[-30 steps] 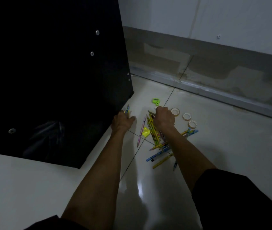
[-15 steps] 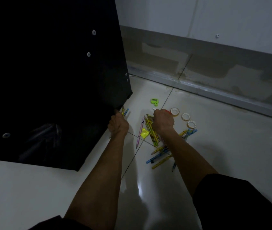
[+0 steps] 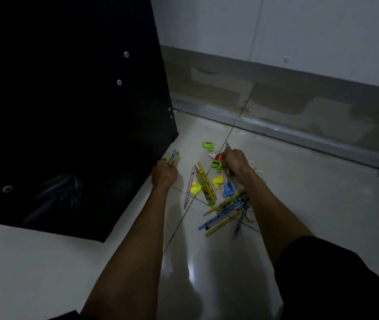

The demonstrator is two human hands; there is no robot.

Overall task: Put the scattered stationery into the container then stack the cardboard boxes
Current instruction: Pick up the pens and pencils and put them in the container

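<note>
Head view looks down on a pale glossy tiled floor (image 3: 299, 181) where the stationery lies scattered between the person's two forearms and just beside a large black box with silver rivets (image 3: 68, 112). The left hand (image 3: 164, 174) has its fingers curled round a bunch of blue-and-yellow pencils (image 3: 173, 157), whose ends stick out past the knuckles against the box's lower edge; how many it holds cannot be told. The right hand (image 3: 236, 161) is closed round a small red object (image 3: 219, 157) with a white pointed end, and one thin pencil tip (image 3: 227, 145) pokes up beyond its fingers. On the floor lie five small plastic sharpeners: two green, one (image 3: 209, 145) apart toward the wall and one (image 3: 216, 165) just beside the right hand, two yellow (image 3: 195, 188) (image 3: 218, 182), and one blue sharpener (image 3: 228, 190). One pink pencil (image 3: 189, 187) lies alone, touching the nearer yellow sharpener. Next to it, a tight row of yellow-green pencils (image 3: 205, 183) lies side by side, three or four of them. Nearer the person, a crossed heap of blue and yellow pencils (image 3: 226, 211) overlaps too much to count. Pale tape rings (image 3: 259, 172) show partly behind the right wrist.
</note>
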